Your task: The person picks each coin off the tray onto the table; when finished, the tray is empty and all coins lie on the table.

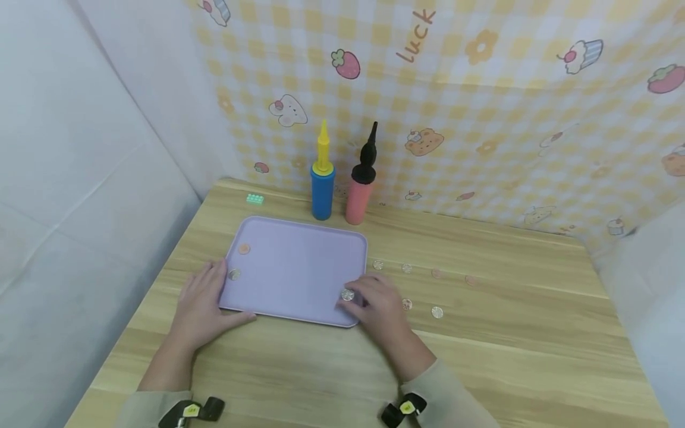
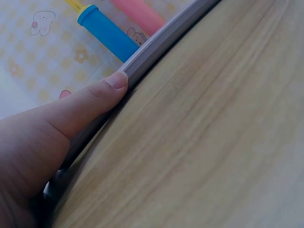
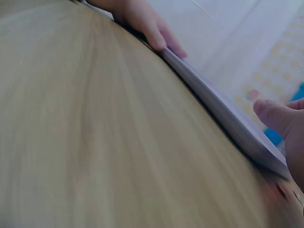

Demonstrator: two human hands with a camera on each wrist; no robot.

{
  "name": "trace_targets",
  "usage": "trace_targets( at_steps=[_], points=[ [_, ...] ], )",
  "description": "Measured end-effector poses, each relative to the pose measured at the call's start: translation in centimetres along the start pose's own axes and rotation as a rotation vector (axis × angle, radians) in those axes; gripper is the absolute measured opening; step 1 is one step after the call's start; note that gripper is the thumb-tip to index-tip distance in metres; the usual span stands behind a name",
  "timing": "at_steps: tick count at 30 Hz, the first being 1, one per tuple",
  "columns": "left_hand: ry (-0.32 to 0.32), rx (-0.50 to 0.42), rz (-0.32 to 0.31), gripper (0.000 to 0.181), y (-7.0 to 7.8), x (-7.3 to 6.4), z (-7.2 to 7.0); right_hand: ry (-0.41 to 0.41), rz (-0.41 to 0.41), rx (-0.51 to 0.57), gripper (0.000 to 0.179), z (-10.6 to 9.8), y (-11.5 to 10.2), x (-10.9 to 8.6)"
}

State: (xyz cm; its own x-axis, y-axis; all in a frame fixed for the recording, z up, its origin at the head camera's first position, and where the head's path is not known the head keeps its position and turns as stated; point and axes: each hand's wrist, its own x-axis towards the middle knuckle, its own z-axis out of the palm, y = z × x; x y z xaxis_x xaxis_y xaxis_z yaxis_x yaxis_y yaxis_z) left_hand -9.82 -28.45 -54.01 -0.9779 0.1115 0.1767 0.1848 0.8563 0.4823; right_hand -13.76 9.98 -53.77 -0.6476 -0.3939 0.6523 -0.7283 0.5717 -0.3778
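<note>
A lilac tray (image 1: 299,267) lies on the wooden table. My left hand (image 1: 200,309) rests against its near left corner, fingers along the left side and thumb (image 2: 111,85) touching the front rim. Over the tray's right end, my right hand (image 1: 377,303) pinches a silver coin (image 1: 347,294) between thumb and forefinger. The right wrist view shows that thumb (image 3: 275,114) above the rim, with the coin out of sight. On the tray's left part lie a copper-coloured coin (image 1: 244,248) and a silver coin (image 1: 234,274). Several coins, among them a silver one (image 1: 437,312), lie right of the tray.
Behind the tray stand a blue pump with a yellow nozzle (image 1: 322,190) and a pink pump with a black nozzle (image 1: 360,199). A mint-green toy brick (image 1: 255,198) lies near the back left edge. A checked, patterned cloth (image 1: 481,119) hangs behind the table.
</note>
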Motion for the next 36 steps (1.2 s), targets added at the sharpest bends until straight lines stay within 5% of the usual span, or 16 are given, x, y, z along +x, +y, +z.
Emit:
trace_targets(
  at_steps=[26,36],
  points=[
    [0.015,0.002,0.015,0.141,0.3,0.1,-0.1,0.106,0.299,-0.139,0.036,-11.9,7.6,-8.9],
    [0.008,0.001,0.013,0.141,0.2,0.1,0.0,0.159,0.363,-0.236,0.036,-14.4,8.5,-11.4]
  ],
)
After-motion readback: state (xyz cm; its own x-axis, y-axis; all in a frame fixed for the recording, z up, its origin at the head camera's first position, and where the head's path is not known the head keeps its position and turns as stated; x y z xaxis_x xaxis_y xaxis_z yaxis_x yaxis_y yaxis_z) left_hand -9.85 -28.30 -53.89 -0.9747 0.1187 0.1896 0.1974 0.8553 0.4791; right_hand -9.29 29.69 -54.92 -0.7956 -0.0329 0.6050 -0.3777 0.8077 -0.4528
